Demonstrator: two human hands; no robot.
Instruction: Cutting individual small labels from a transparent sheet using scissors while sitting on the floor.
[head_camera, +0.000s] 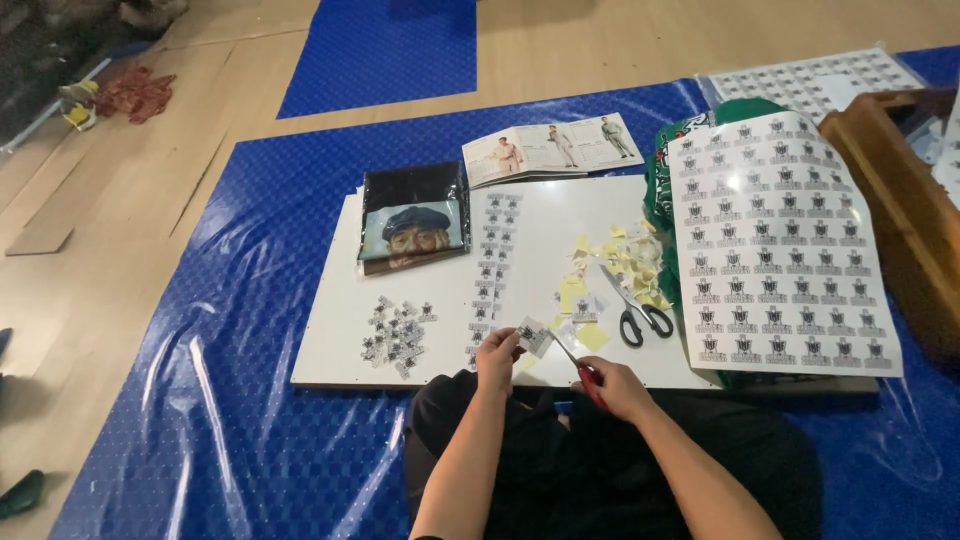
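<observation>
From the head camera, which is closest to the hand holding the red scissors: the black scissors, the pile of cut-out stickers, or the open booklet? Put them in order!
From the right hand:
1. Black scissors, just above it on the white board.
2. Pile of cut-out stickers, off to the left.
3. Open booklet, at the board's far edge.

a wooden floor (120, 200) carried a blue plastic sheet (230, 400). on the sheet lay a white board (330, 340). directly on the board sat a heap of cut-out stickers (398, 328), a strip of stickers (492, 262), yellow paper scraps (620, 262), black-handled scissors (634, 312) and a dark packet with a printed picture (412, 222). an open booklet (550, 148) lay just beyond the board.
</observation>
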